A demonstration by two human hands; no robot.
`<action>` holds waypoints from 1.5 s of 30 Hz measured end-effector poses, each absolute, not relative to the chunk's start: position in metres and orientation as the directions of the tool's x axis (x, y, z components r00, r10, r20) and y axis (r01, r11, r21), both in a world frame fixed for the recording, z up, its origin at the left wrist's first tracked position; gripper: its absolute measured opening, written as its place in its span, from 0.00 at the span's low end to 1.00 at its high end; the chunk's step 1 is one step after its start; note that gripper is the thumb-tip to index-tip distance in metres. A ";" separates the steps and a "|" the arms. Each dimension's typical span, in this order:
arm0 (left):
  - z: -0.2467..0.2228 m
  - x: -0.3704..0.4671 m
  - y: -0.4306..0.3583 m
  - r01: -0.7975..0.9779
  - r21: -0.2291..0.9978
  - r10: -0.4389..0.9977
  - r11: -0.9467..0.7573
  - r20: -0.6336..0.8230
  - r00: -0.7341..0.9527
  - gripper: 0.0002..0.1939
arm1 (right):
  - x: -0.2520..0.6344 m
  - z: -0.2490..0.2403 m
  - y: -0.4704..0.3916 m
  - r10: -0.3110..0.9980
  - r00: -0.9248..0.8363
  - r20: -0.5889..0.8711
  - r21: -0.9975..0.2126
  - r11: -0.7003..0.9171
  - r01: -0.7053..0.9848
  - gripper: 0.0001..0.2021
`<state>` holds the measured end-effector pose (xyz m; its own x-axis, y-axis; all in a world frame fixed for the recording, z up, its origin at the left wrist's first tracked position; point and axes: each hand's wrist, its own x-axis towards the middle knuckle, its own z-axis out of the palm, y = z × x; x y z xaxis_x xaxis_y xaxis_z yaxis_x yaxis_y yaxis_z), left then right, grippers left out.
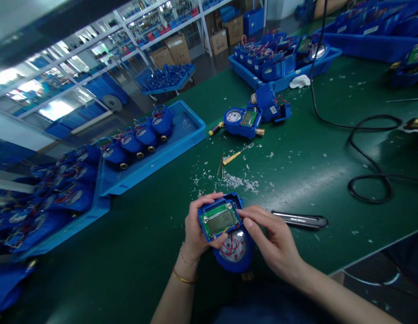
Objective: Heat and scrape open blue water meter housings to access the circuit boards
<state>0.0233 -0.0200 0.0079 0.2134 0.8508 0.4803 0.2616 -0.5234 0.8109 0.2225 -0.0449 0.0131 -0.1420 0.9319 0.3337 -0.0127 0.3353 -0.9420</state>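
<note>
My left hand [197, 225] is wrapped round the blue housing of a water meter [233, 257], its thumb across the lower edge. In the housing sits a green circuit board [210, 212] with a lit LCD showing digits. Below it, red wires lie over the meter's round dial. At the housing's right edge my right hand [274, 240] has thumb and forefinger pinched close together; whatever is between the fingertips is hidden or too small to name. A black utility knife [301, 220] lies just beyond that hand.
White scraps [237, 182], a yellow-handled tool [232, 158] and a screwdriver [215, 129] lie ahead, near another water meter [242, 122]. Blue trays [155, 164] of meters stand left and at the back. A black cable [359, 128] loops across the right.
</note>
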 end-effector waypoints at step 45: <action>0.017 0.028 -0.019 0.421 0.751 0.861 -0.509 0.454 0.231 0.38 | 0.224 0.009 -0.046 0.976 -0.110 0.186 -0.979 0.175 -0.105 0.11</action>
